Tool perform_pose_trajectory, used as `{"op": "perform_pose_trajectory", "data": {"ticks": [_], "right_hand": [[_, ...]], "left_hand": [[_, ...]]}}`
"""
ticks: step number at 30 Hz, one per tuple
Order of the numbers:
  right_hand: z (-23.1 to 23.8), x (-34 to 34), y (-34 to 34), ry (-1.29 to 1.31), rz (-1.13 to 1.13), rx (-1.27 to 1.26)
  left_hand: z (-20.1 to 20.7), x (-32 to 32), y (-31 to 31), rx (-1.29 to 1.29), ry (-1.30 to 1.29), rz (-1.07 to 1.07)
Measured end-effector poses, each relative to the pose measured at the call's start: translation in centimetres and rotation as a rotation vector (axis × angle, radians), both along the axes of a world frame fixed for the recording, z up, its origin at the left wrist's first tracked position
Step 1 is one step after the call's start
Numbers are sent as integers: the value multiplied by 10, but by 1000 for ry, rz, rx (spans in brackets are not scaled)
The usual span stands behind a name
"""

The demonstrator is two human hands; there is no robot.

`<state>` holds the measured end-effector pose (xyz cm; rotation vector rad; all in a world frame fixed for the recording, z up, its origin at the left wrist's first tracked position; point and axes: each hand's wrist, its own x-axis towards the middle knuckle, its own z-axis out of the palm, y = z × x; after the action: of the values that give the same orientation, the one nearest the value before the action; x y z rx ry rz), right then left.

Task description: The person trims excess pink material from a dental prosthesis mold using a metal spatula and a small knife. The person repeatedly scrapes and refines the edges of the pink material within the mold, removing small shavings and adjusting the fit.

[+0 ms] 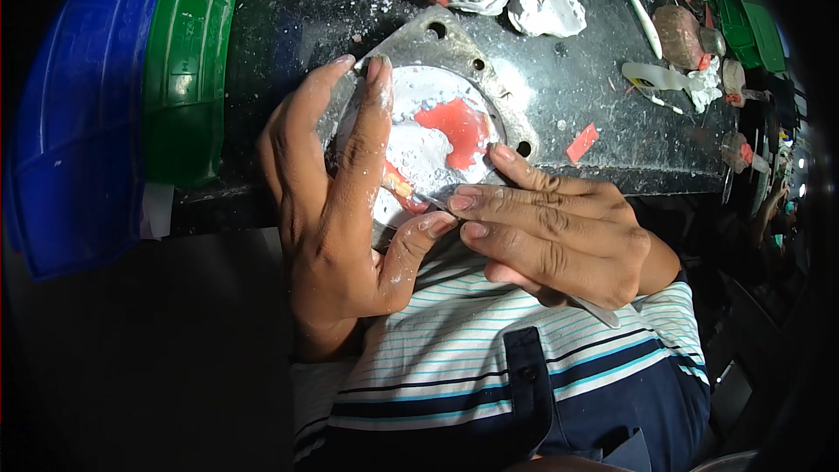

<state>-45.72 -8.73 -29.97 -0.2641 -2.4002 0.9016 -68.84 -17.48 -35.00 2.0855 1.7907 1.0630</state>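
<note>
A metal denture flask (496,79) with bolt holes in its ears lies at the bench's near edge. White plaster (424,157) fills it, around a pink wax piece (461,129) and a smaller pink-and-yellowish strip near the front. My left hand (336,201) grips the flask from the left, fingers over the far side and thumb at the near rim. In my right hand (559,236) is a slim metal carving tool (597,310); its thin tip meets the plaster by the small strip, and its flat end sticks out below the palm. Most of its shaft is hidden.
Two plaster dental models (546,4) with pink wax stand beyond the flask. Blue (74,114) and green bins (188,70) are at left. To the right lie a pink wax scrap (582,142), a toothbrush-like stick (634,4), a white-handled tool (660,77) and a small burner-like jar (677,35).
</note>
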Motion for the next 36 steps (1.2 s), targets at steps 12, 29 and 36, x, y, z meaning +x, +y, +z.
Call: {"op": "perform_pose_trajectory", "data": {"ticks": [12,29,36], "right_hand": [[-10,3,-7,23,24,114],[1,2,1,-8,19,-11],[-2,1,-6,-28,-8,-15]], "left_hand": [[3,-4,0,9,-15,-45],[2,-3,-1,-11,-9,-34],[2,-5,1,-8,2,-51]]}}
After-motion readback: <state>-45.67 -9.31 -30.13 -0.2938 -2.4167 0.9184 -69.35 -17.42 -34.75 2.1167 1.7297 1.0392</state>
